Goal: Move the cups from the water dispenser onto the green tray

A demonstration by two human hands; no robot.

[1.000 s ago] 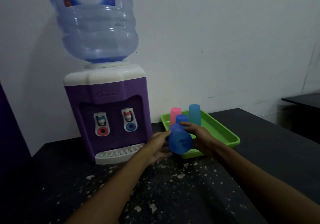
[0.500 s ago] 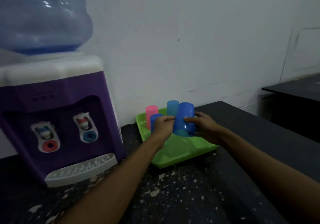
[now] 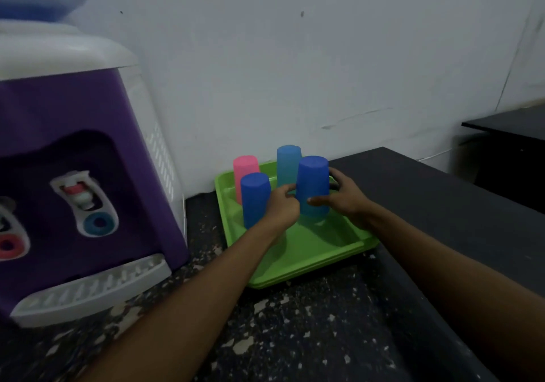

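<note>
A dark blue cup (image 3: 312, 181) is held upside down over the green tray (image 3: 298, 260), its rim close to the tray floor. My left hand (image 3: 282, 207) grips its left side and my right hand (image 3: 342, 198) wraps its right side. Three other cups stand inverted on the tray: a second dark blue cup (image 3: 255, 195) at the left, a pink cup (image 3: 245, 167) behind it, and a light blue cup (image 3: 287, 163) at the back. The purple and white water dispenser (image 3: 73, 175) stands to the left, and no cup sits on its drip tray (image 3: 88, 293).
The tray lies on a dark speckled counter (image 3: 295, 337) against a white wall (image 3: 295, 57). A raised dark ledge (image 3: 442, 204) runs along the tray's right side. Another dark table (image 3: 513, 128) stands at the far right.
Both hands have carried the dark blue cup from in front of the dispenser to over the tray, turned it upside down and lowered it. My view has swung right and moved closer.
</note>
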